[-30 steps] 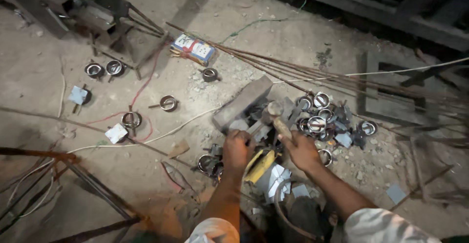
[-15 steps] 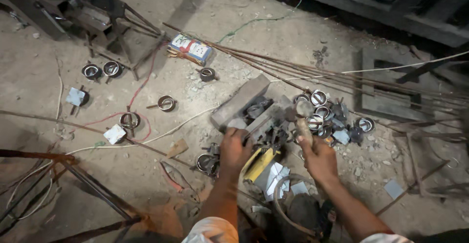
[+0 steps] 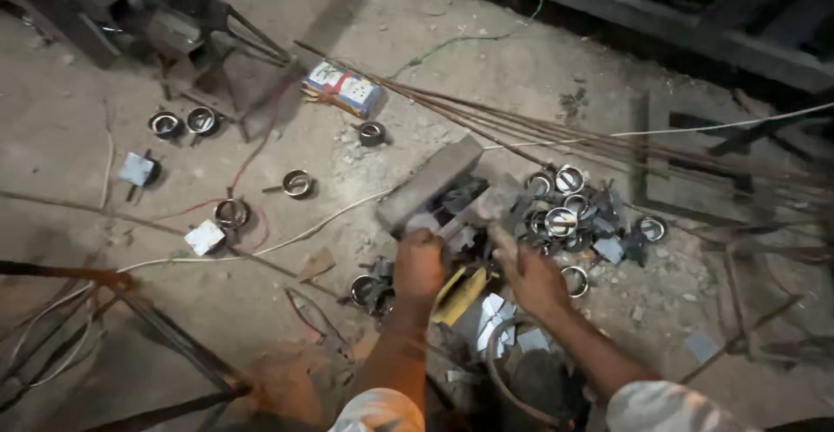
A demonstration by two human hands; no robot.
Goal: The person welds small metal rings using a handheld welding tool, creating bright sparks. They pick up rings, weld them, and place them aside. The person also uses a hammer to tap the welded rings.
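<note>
Far left, on the concrete floor: metal rings and small grey plates. Centre left: a printed box. Centre: our left hand clenched on a small metal piece, pressed against a grey block. Beside it, our right hand gripping a hammer handle. Right: a heap of rings and plates, long rods.

The right hand has swung its hammer from beside the metal rings down and left toward the left hand.
</note>
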